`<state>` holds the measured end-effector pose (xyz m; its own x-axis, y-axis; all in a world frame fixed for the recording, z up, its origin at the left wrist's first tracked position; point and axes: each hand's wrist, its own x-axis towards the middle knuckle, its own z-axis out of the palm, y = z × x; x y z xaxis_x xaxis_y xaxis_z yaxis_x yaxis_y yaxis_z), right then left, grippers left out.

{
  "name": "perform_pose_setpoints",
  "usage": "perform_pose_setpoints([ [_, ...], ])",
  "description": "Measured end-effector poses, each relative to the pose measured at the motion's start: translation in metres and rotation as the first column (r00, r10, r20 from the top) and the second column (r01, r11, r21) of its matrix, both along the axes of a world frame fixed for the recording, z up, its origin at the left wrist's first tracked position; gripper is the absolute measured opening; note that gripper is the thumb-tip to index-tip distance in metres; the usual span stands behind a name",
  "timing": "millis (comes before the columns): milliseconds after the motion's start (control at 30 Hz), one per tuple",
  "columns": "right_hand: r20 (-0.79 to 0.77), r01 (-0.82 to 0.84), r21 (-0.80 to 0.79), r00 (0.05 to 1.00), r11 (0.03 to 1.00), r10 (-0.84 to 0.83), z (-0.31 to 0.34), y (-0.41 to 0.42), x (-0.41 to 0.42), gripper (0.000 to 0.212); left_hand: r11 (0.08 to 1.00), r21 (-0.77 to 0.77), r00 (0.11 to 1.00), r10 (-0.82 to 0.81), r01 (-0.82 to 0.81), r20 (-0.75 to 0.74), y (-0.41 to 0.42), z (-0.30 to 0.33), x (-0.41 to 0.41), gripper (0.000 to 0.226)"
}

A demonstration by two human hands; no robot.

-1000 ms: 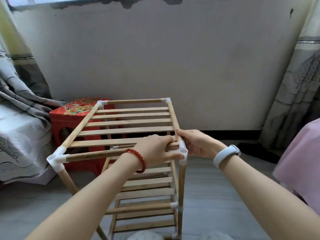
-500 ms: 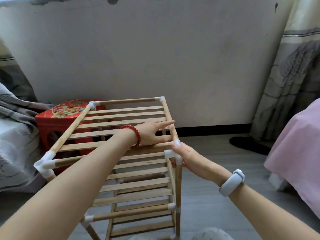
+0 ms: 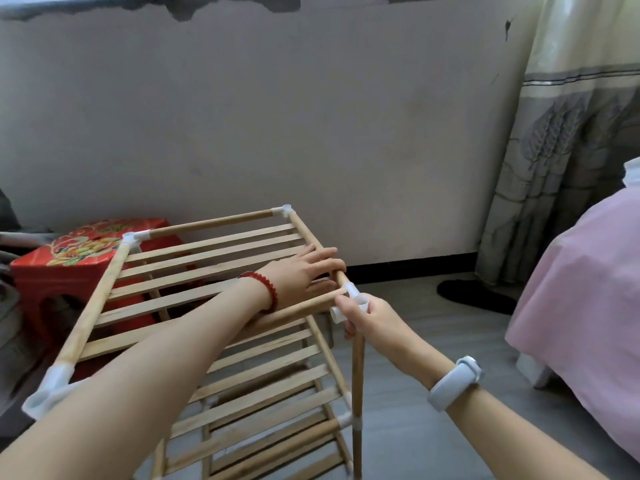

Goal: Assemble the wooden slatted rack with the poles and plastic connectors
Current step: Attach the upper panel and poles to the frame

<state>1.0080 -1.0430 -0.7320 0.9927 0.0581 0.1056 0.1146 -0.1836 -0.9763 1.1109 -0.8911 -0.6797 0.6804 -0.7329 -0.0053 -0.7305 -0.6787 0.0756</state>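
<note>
In front of you a pale wall (image 3: pixel 311 116) fills most of the view, with a patterned curtain (image 3: pixel 568 150) hanging at the right and a pink cloth (image 3: pixel 585 306) draped over something low beside it. On the grey floor (image 3: pixel 433 393) stands the wooden slatted rack (image 3: pixel 194 268), just below your arms and near the wall, its top shelf of slats tilted slightly toward you and lower shelves showing underneath. Behind its far left corner sits a red stool (image 3: pixel 69 258) with a flowered top. Your left hand (image 3: pixel 304 271) lies flat on the top slats near the right side rail (image 3: pixel 311 237), fingers straight and spread, their tips reaching that rail; a red bead bracelet (image 3: pixel 266 289) circles the wrist. Your right hand (image 3: pixel 370 317) curls round the top of the near right upright pole (image 3: pixel 357 382), thumb and fingers gripping the white plastic connector (image 3: pixel 353 299) at the near right corner, where the front pole (image 3: pixel 277 315) and the side rail meet; a grey wristband (image 3: pixel 453 382) sits on that wrist. More white connectors show at the near left corner (image 3: pixel 48 386), the far left corner (image 3: pixel 133 237) and the far right corner (image 3: pixel 284 211). Whether the near right connector is seated fully on its poles, you cannot tell from here.
</note>
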Motion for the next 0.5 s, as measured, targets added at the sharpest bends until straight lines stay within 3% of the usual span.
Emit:
perform_pose_setpoints([
  [133, -0.001, -0.084, 0.051, 0.996, 0.995, 0.084, -0.004, -0.002, -0.004, 0.02, 0.989, -0.12, 0.983, 0.059, -0.08, -0.175, 0.003, -0.004, 0.005, 0.043],
  [167, -0.005, -0.089, 0.067, 0.996, 0.994, 0.089, -0.004, -0.003, -0.004, 0.02, 0.989, -0.114, 0.984, 0.074, -0.093, -0.159, 0.004, -0.005, 0.005, 0.043],
  [300, -0.003, -0.102, 0.084, 0.995, 0.991, 0.103, -0.003, -0.004, -0.004, 0.02, 0.991, -0.001, 0.982, 0.136, -0.137, 0.133, 0.001, -0.01, 0.004, 0.057],
  [367, 0.002, -0.117, 0.098, 0.993, 0.988, 0.118, -0.003, -0.003, -0.005, 0.023, 0.981, -0.052, 0.978, 0.19, -0.185, 0.091, -0.007, -0.014, 0.003, 0.064],
  [500, 0.021, -0.102, 0.071, 0.995, 0.992, 0.101, -0.001, 0.0, -0.006, 0.037, 0.983, -0.07, 0.985, 0.172, -0.172, -0.002, -0.017, -0.018, 0.013, 0.056],
])
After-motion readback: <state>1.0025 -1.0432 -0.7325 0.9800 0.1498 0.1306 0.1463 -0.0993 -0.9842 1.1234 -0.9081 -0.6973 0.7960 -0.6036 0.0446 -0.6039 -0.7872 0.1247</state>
